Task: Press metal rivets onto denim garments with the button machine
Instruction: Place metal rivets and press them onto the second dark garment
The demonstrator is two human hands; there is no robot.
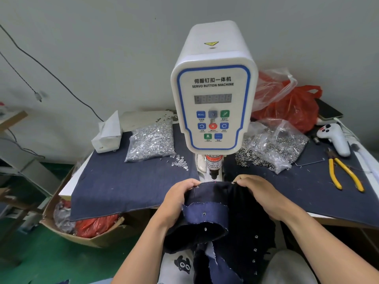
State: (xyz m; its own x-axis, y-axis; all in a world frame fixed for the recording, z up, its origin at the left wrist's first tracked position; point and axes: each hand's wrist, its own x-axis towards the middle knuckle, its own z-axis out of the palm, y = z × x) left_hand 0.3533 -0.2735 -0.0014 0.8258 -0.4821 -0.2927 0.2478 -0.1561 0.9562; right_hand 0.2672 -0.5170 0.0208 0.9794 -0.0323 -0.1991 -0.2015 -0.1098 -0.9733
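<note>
Free room: bare denim cloth (123,187) left of the button machine (213,87), open from the front edge back to the bag of silver rivets (150,142). Loose rivets (180,162) are scattered near the column.

Obstacles, right side: bag of ring parts (274,144), yellow-handled pliers (344,175), white handheld device (336,138).

Centre: the gap under the press head (213,167) is closed in front by the denim garment (221,201), held by the left hand (178,197) and right hand (260,191).
</note>
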